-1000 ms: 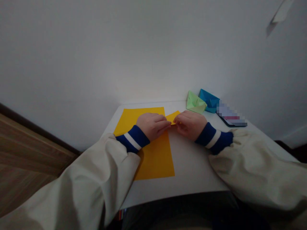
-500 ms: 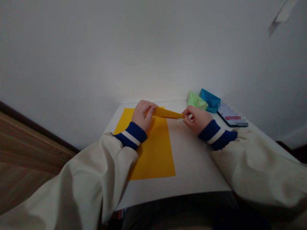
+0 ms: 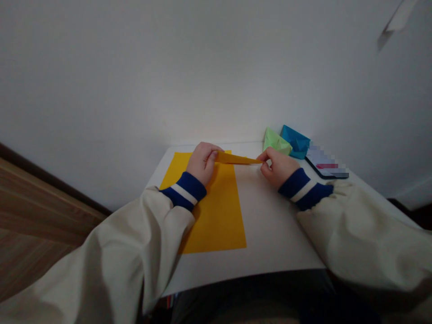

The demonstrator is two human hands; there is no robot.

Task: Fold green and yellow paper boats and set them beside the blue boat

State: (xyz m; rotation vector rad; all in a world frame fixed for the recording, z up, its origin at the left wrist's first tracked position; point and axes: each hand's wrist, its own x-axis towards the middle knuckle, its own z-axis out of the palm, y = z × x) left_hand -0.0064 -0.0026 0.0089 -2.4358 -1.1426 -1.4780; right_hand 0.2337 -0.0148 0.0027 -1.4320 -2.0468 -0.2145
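Observation:
A narrow folded piece of yellow paper [image 3: 238, 159] stretches between my two hands above the table. My left hand [image 3: 203, 163] is closed on its wide end, thumb in front and fingers behind. At the pointed right end, my right hand [image 3: 275, 165] pinches the tip between thumb and forefinger. Beneath my left hand and wrist lies a flat yellow sheet [image 3: 218, 216], partly covered by my sleeve. How the held paper is folded on its far side is hidden.
A light green folded paper shape [image 3: 276, 141] and a blue one [image 3: 296, 141] sit at the back of the white table [image 3: 280, 238], beyond my right hand. A phone [image 3: 326, 166], partly pixelated, lies to their right. The wall [image 3: 216, 81] rises behind the table; wooden furniture [image 3: 43, 220] stands at left.
The folded yellow paper has tilted slightly, so its front face looks narrower. My right fingers have shifted a little at the tip. Both hands keep their hold.

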